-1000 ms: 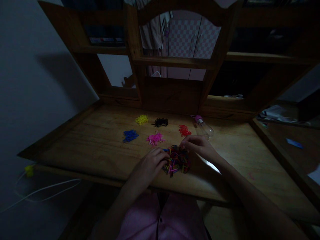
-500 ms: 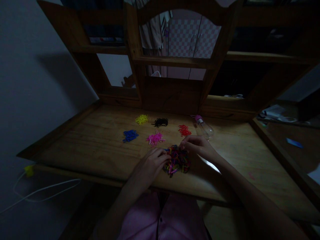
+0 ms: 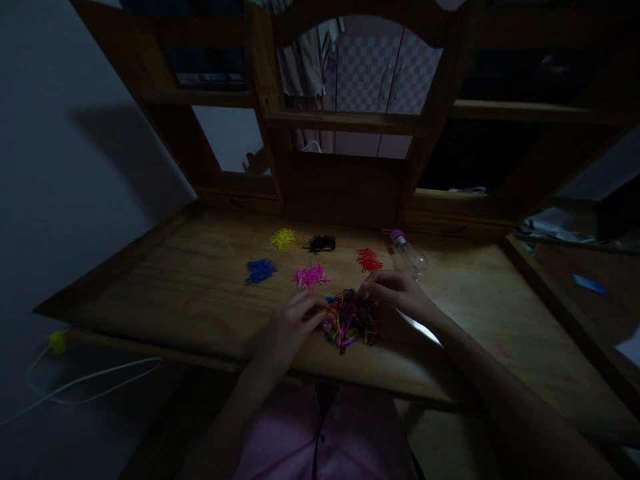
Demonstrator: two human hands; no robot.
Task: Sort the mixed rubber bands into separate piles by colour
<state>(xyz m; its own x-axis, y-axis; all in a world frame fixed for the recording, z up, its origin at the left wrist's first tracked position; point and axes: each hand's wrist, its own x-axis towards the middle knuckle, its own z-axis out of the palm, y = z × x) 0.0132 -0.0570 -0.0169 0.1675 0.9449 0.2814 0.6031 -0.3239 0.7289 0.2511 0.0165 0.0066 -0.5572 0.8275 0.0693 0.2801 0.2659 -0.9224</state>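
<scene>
A heap of small mixed-colour pieces [image 3: 351, 323], thin and loop-shaped like paper clips or pins, lies near the desk's front edge. At its left side is my left hand [image 3: 295, 323], fingers curled together with the tips against the heap. My right hand [image 3: 397, 291] is pinched at the heap's upper right; what its fingertips hold is too dark to see. Beyond the heap lie single-colour piles of similar pieces: pink [image 3: 311, 275], blue [image 3: 261, 271], yellow [image 3: 283, 239], black [image 3: 321, 244] and red [image 3: 369, 260].
Behind my right hand, a clear bulb-shaped bottle [image 3: 413, 257] with a pink cap lies on its side. The wooden desk [image 3: 200, 287] backs onto a shelf unit [image 3: 345, 122]. A white cable [image 3: 100, 370] hangs off the left, and a blue card [image 3: 589, 285] lies at far right.
My left hand has shifted slightly left and away from the middle of the heap, uncovering more of its left side. My right hand has stayed nearly in place.
</scene>
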